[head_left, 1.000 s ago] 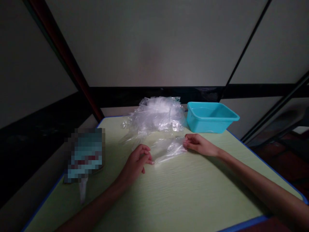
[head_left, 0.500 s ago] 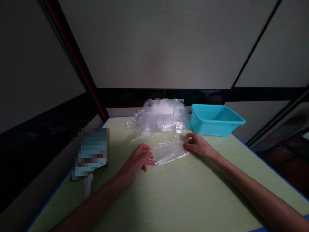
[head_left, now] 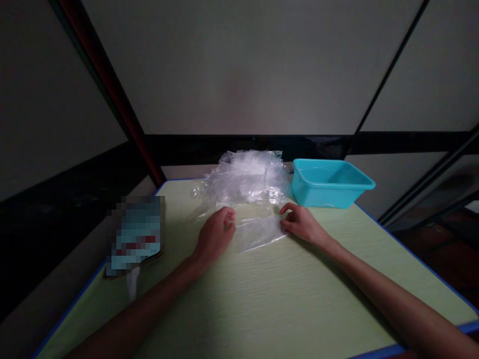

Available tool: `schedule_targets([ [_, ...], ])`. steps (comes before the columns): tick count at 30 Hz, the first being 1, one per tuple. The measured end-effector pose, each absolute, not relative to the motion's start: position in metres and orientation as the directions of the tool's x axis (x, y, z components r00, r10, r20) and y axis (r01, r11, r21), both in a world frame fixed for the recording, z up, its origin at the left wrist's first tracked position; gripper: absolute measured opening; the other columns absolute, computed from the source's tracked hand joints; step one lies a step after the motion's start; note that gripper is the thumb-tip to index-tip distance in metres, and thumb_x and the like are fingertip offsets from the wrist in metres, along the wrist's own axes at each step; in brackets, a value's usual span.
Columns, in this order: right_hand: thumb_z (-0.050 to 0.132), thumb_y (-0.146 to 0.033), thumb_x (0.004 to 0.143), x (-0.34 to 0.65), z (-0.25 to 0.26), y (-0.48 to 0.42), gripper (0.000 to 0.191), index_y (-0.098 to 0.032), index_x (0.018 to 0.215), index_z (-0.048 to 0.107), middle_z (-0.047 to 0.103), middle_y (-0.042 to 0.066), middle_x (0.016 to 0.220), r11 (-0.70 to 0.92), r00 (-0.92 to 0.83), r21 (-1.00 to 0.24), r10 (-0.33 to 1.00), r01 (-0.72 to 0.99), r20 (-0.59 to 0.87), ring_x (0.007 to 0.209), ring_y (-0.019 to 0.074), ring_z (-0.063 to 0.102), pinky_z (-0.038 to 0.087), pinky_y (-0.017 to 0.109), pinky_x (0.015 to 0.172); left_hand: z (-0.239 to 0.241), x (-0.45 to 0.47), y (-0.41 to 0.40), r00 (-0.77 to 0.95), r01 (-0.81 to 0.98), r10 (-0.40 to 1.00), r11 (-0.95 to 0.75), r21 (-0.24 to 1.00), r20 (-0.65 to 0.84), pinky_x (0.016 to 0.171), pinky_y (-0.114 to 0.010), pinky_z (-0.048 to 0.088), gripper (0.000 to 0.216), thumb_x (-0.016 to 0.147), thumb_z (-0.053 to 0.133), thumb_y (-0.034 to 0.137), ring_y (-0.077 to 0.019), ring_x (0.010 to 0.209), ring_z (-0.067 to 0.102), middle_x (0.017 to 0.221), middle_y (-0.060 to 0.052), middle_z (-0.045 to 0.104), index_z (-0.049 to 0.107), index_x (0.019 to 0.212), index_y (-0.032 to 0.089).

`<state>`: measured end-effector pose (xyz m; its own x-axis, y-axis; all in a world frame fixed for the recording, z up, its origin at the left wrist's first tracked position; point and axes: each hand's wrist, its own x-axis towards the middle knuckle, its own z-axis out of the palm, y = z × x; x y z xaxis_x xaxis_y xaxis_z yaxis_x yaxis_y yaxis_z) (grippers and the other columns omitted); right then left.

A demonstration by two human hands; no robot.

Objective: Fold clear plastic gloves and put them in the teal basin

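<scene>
A clear plastic bag [head_left: 260, 233] lies nearly flat on the table, stretched between my two hands. My right hand [head_left: 301, 223] pinches its right end between thumb and fingers. At the bag's upper left corner is my left hand [head_left: 217, 233], its fingers curled in and seemingly closed on the film; the fingertips partly hide the contact. Just beyond both hands sits a loose heap of clear plastic bags [head_left: 249, 177], crumpled and shiny.
A turquoise plastic basin [head_left: 329, 196] stands at the back right of the pale green table [head_left: 262, 304]. On the left is a blurred-out, screen-like object [head_left: 136, 232] on a white stand [head_left: 132, 284]. Panelled walls rise behind the table.
My left hand has shifted up from the bag's lower left corner to its upper left, its fingers curling in. The right hand keeps its pinch. The view has shifted slightly.
</scene>
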<state>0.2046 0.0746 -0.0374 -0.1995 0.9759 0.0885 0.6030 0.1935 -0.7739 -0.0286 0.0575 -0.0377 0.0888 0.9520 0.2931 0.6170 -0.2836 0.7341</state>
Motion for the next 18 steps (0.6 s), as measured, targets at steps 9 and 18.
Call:
schedule_targets([
  [9, 0.051, -0.003, 0.066, 0.204, -0.037, 0.074, 0.020, -0.016, 0.082, 0.051, 0.058, -0.003, 0.050, 0.199, -0.192, -0.764, 0.976, 0.614, 0.100, 0.043, 0.0111, 0.052, 0.037, 0.020, 0.043, -0.044, -0.017, 0.046, 0.402, 0.696, 0.815, -0.568, 0.438, 0.417, 0.094, -0.041, 0.036, 0.034, 0.081, 0.040, 0.013, -0.0223, 0.104, 0.054, 0.105, -0.007, 0.065, 0.044, 0.115, 0.014],
  [18, 0.051, -0.005, 0.067, 0.202, -0.036, 0.074, 0.017, -0.016, 0.081, 0.051, 0.058, -0.003, 0.048, 0.202, -0.182, -0.738, 0.977, 0.644, 0.109, 0.043, 0.0109, 0.053, 0.037, 0.019, 0.042, -0.045, -0.018, 0.045, 0.410, 0.774, 0.796, -0.562, 0.292, 0.446, 0.089, -0.041, 0.041, 0.031, 0.080, 0.041, 0.010, -0.0227, 0.096, 0.059, 0.103, -0.009, 0.065, 0.045, 0.110, 0.015],
])
